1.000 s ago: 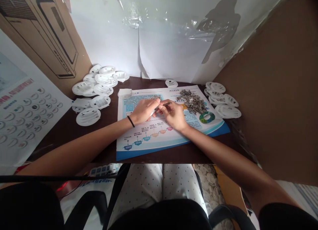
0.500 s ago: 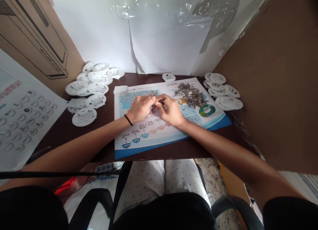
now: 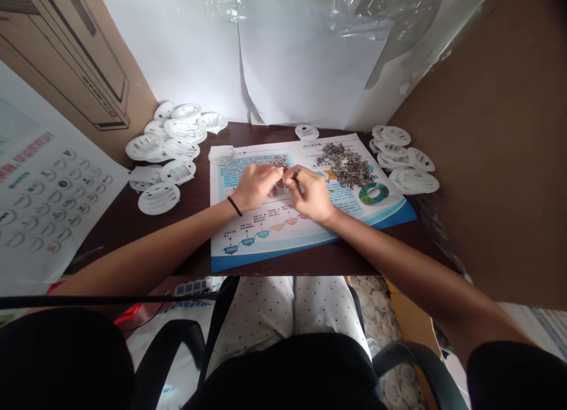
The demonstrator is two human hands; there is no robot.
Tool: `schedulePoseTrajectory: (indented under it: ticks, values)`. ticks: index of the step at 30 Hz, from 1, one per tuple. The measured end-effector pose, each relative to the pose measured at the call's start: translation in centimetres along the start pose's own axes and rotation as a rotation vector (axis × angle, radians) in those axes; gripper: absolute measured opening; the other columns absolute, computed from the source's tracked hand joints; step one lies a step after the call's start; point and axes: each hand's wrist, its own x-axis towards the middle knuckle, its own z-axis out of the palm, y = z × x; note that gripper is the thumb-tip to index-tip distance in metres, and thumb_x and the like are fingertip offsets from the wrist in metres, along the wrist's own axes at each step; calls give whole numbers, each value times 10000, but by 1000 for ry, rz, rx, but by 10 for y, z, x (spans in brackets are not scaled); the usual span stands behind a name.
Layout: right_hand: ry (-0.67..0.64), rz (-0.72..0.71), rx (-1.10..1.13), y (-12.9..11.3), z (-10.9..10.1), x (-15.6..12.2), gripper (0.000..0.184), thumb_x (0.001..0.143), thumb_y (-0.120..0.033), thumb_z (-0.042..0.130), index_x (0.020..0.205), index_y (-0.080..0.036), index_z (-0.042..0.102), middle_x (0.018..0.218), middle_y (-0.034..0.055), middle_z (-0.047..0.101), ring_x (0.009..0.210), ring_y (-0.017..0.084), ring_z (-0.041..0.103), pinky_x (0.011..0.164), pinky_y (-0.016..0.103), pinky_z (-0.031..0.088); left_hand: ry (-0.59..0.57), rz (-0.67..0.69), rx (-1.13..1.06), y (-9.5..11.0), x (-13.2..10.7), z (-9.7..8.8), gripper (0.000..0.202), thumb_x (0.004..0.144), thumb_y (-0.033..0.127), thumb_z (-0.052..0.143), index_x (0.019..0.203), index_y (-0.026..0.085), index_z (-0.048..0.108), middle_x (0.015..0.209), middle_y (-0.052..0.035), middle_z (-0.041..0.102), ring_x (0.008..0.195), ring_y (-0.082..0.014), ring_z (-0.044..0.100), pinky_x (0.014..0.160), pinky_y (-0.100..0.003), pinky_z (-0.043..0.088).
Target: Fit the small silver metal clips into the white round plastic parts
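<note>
Over the printed sheet (image 3: 283, 233), my two hands meet with their fingertips nearly touching. My left hand (image 3: 256, 188), a black band at its wrist, is closed in a pinch; whatever lies between its fingers is too small and hidden to name. My right hand (image 3: 312, 194) is closed too, a small dark metal piece (image 3: 296, 173) showing at its curled forefinger. Just behind the fingers lies a small heap of light metal bits (image 3: 278, 160). To the right of my right hand rises a bigger pile of small grey metal parts (image 3: 348, 165).
White round plastic covers (image 3: 158, 198) are heaped at the left, and more white covers (image 3: 414, 181) at the right. One white cover (image 3: 306, 132) lies at the back, another white piece (image 3: 221, 155) on the sheet's corner. Cardboard walls (image 3: 496, 162) stand at both sides.
The view has shifted slightly. My fingertips have drawn a little apart, and the white edge seen under my left fingers before is now mostly out of sight.
</note>
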Motion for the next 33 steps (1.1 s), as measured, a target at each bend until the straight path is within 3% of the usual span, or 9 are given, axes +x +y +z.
schedulePoseTrajectory:
  ticks: [5, 10, 12, 16, 19, 21, 26, 30, 33]
  values:
    - [101, 130, -2, -2, -3, 1, 247, 965, -382, 395, 803, -223, 491, 738, 23, 600, 668, 141, 559, 663, 311, 457, 46, -116, -90, 0, 2, 1, 428, 899, 448, 413, 847, 123, 686, 571, -49, 638, 401, -117, 511, 386, -247, 334]
    - [107, 153, -131, 5, -16, 7, 174, 954, -246, 365, 838, -211, 491, 790, 49, 579, 740, 161, 550, 710, 332, 454, 77, -169, -193, -3, 6, 1, 529, 858, 550, 433, 989, 97, 673, 802, -115, 710, 519, -175, 654, 339, -235, 350]
    - [-42, 53, -184, 5, -24, 8, 178, 918, -148, 363, 870, -195, 527, 848, 72, 596, 811, 188, 552, 755, 362, 454, 84, -180, -245, -2, 7, -1, 548, 852, 567, 430, 1028, 99, 657, 829, -119, 713, 526, -178, 660, 339, -231, 346]
    - [-516, -147, -263, -1, -37, 5, 232, 855, -76, 435, 967, -189, 604, 914, 83, 607, 925, 240, 529, 782, 394, 452, 138, -190, -390, 5, 10, -5, 535, 853, 574, 420, 1091, 128, 596, 897, -121, 723, 573, -182, 673, 363, -220, 337]
    - [-658, -152, -252, -5, -39, 2, 303, 820, -47, 471, 1032, -202, 621, 926, 71, 587, 936, 229, 530, 777, 369, 456, 192, -204, -467, 10, 13, -9, 494, 853, 572, 419, 1030, 139, 577, 938, -134, 725, 651, -196, 690, 393, -216, 356]
    - [-647, -106, -266, -5, -38, 3, 352, 785, -9, 451, 1023, -193, 634, 924, 70, 579, 915, 215, 540, 772, 355, 455, 206, -228, -510, 10, 14, -11, 482, 860, 572, 402, 1009, 146, 570, 948, -135, 724, 692, -202, 697, 413, -218, 375]
    - [-426, 68, -343, 10, -34, 15, 274, 811, -29, 420, 851, -159, 657, 869, 81, 596, 823, 197, 556, 751, 352, 440, 215, -305, -616, 8, 17, -15, 442, 903, 521, 315, 970, 160, 561, 933, -116, 719, 711, -208, 701, 494, -250, 451]
    - [-487, 141, -266, 18, -25, 28, 120, 844, -176, 553, 896, -181, 661, 857, 44, 585, 694, 141, 518, 659, 299, 417, 231, -347, -669, 6, 20, -20, 414, 918, 461, 296, 959, 151, 569, 911, -118, 713, 735, -217, 701, 570, -280, 486]
    - [-535, 124, -298, 18, -18, 35, 97, 833, -177, 578, 867, -204, 663, 872, 34, 569, 714, 137, 499, 631, 277, 379, 236, -400, -691, 5, 22, -24, 431, 925, 454, 282, 935, 141, 578, 873, -131, 709, 733, -223, 693, 573, -286, 478]
